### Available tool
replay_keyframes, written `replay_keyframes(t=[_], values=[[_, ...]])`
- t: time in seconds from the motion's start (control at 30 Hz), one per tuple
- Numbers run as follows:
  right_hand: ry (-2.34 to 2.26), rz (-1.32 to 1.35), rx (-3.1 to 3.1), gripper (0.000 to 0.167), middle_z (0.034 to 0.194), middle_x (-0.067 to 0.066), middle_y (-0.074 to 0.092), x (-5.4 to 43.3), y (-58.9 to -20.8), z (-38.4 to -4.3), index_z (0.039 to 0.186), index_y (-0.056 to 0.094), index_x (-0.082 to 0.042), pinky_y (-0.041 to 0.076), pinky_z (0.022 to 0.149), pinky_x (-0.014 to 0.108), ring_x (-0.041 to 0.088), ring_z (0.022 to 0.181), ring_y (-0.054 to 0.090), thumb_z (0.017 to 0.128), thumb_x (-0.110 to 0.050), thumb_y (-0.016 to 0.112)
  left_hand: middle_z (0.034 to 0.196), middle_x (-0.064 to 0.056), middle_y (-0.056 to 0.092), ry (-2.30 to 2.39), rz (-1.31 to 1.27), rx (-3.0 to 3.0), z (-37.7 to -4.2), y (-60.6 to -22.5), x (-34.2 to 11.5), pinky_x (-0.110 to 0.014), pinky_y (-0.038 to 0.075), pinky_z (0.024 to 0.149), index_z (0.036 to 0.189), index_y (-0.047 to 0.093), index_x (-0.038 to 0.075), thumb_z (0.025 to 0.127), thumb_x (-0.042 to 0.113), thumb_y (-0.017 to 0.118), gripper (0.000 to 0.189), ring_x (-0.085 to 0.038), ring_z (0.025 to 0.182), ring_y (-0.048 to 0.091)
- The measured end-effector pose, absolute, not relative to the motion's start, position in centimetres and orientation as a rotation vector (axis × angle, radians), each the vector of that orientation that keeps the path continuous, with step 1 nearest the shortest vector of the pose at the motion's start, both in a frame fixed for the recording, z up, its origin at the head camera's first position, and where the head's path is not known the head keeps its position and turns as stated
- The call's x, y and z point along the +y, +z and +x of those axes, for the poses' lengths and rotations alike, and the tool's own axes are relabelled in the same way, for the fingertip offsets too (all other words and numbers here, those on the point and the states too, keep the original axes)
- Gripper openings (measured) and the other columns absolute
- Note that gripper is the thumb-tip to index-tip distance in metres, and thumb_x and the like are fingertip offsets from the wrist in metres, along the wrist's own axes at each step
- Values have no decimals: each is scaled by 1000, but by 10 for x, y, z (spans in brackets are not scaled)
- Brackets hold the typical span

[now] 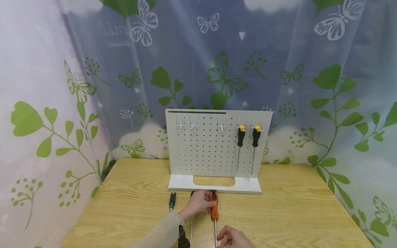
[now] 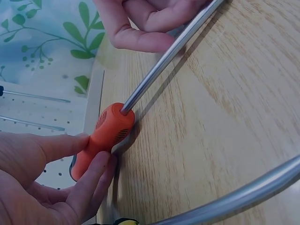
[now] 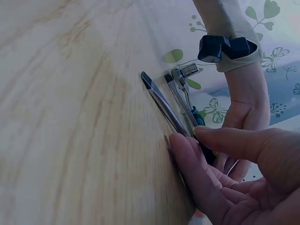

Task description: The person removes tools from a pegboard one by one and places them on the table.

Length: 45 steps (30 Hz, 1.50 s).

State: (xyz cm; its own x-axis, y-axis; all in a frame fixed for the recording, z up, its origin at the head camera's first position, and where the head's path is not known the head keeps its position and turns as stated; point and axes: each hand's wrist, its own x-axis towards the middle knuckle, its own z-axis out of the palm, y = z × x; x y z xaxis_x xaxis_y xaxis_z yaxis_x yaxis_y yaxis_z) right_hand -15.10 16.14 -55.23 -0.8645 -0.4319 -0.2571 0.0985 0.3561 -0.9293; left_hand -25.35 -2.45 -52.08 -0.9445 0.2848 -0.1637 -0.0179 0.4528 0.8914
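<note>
My left hand [image 1: 200, 202] pinches the orange handle of a screwdriver [image 1: 214, 206] between thumb and fingers, as the left wrist view shows up close. The long metal shaft [image 2: 159, 68] points toward me. Near its tip, my right hand [image 1: 233, 237] has thumb and forefinger around the shaft, with the other fingers curled. In the right wrist view, the flat tip [image 3: 146, 79] sticks out past these fingers. A second screwdriver [image 1: 191, 227] lies under my left wrist, its handle mostly hidden. Further left is a green-handled ratchet wrench [image 1: 172, 199]; its socket head [image 3: 187, 71] shows in the right wrist view.
A white pegboard [image 1: 204, 148] stands behind the tools on its base [image 1: 183, 182]. Two black-and-yellow screwdrivers [image 1: 240, 136] hang at its right. Several bare wire hooks [image 1: 221, 125] are fixed along its top. The wooden table [image 1: 297, 206] meets patterned curtains at its sides and back.
</note>
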Motion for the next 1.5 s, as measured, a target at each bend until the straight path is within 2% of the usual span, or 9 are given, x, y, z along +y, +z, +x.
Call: replay_keyframes(t=[0.33,0.5,0.63,0.87,1.03,1.2,1.5], values=[[-1516,-298,2216,19,77,0,67,169,-547,-155,103,62,-3,51,65,26,13,72,63,90,-10,74,85,-7,67,1442,203,2454,-254,-516,-24,-32,63,65,113,64,-8,87,7,79,33,-21,72,70],[-1617,-404,2188,20,79,5,67,175,-542,-157,104,59,4,54,57,23,14,64,62,92,-7,71,87,-8,67,1384,193,2505,-255,-512,-24,-31,61,64,112,63,-8,86,9,81,36,-19,73,67],[-1669,-367,2151,20,80,8,68,178,-539,-159,106,58,5,56,53,25,17,62,63,95,-8,68,92,-10,67,1324,213,2574,-259,-511,-26,-31,60,66,113,63,-9,85,12,81,39,-18,77,65],[-1724,-296,2141,20,80,9,67,185,-538,-164,108,57,7,62,56,35,20,61,66,98,-9,65,104,-18,70,1312,233,2597,-262,-507,-29,-38,62,73,116,63,-10,86,13,80,41,-24,76,72],[-1750,-311,2146,22,81,10,68,190,-537,-169,110,56,9,63,56,36,23,62,68,99,-9,64,103,-16,70,1276,261,2630,-263,-504,-31,-40,61,74,117,64,-8,88,14,80,40,-23,79,70],[-1747,-303,2186,27,84,10,68,197,-533,-173,113,55,12,63,57,35,22,63,68,100,-10,63,99,-17,73,1262,328,2675,-266,-497,-33,-35,61,70,120,63,-10,89,14,78,42,-25,79,72],[-1853,-268,2268,38,105,21,65,212,-523,-185,125,50,17,65,68,44,27,86,67,101,-9,62,108,-19,70,1407,397,2633,-278,-477,-40,-34,63,64,125,61,-7,95,14,71,38,-31,79,74]])
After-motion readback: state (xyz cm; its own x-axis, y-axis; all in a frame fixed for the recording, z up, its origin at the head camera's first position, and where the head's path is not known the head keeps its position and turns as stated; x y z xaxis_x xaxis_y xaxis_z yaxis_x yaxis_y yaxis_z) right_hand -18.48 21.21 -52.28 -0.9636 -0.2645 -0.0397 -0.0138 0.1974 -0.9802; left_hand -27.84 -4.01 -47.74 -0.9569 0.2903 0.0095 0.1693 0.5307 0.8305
